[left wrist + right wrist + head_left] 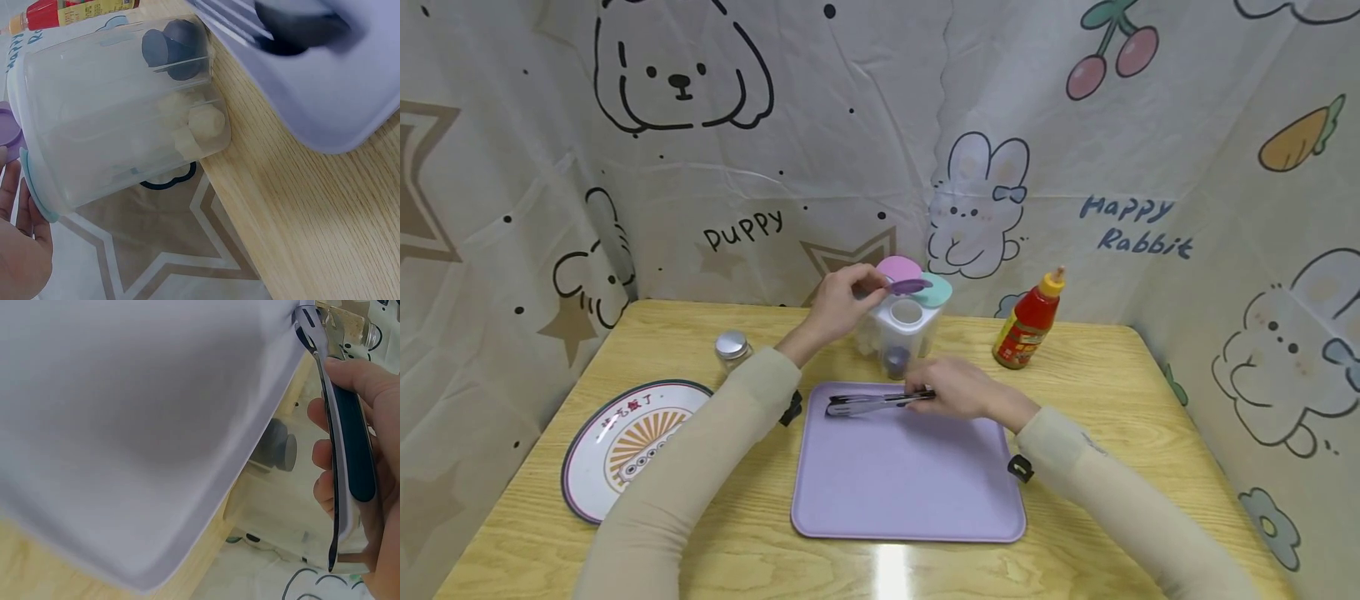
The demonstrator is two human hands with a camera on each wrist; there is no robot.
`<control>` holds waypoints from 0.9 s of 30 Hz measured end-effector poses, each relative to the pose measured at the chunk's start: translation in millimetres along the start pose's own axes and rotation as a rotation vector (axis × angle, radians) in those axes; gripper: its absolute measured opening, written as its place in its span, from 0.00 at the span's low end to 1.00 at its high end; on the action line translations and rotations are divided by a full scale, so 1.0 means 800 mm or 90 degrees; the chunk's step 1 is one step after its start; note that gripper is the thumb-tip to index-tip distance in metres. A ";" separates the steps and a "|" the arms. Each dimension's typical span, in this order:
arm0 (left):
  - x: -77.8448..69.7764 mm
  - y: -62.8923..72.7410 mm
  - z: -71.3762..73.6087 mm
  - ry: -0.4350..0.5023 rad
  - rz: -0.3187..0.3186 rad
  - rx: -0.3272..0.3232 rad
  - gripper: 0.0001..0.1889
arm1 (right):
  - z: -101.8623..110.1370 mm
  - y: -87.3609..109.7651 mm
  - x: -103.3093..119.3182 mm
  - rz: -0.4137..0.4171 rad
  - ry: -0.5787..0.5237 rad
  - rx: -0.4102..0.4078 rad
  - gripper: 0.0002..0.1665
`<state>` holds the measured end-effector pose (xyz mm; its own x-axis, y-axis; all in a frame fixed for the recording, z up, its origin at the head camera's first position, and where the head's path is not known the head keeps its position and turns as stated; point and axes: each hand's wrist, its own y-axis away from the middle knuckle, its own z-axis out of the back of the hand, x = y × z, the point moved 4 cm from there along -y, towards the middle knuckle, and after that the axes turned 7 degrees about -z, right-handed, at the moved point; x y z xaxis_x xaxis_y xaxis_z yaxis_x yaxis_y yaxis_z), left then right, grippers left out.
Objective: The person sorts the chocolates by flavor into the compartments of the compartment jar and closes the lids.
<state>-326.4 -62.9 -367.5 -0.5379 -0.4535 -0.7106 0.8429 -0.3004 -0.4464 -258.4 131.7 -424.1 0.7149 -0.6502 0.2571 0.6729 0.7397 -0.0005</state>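
At the back of the table stands a clear, divided container [917, 329] with pink, teal and purple lids. My left hand [846, 298] is at its top, with thumb and fingers on the raised purple lid [910, 287]; a round opening shows below it. Inside, dark round pieces [181, 50] and pale chunks [206, 122] lie at the bottom in separate compartments. In front of the container, my right hand [955, 387] grips metal tongs [861, 406] by their dark handle [353, 437]. The tongs lie sideways over the far part of a purple tray [910, 483], heads pointing left.
A red sauce bottle [1026, 325] with a yellow cap stands right of the container. On the left are a small silver-capped jar [732, 346] and a patterned white plate [587, 467], partly behind my left sleeve. A printed curtain [850, 150] encloses the table's back and sides.
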 end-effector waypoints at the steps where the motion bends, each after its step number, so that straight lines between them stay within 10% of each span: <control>1: 0.000 0.000 0.000 -0.001 0.001 0.000 0.06 | 0.001 0.004 -0.001 -0.004 -0.006 0.000 0.05; 27: 0.002 -0.001 -0.001 -0.001 0.000 -0.004 0.06 | 0.062 0.111 -0.031 -0.085 0.017 -0.088 0.05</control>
<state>-328.1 -62.3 -368.7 -0.5381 -0.4546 -0.7098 0.8429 -0.2957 -0.4496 -225.7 222.5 -382.5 0.6207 -0.7471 0.2378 0.7809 0.6164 -0.1018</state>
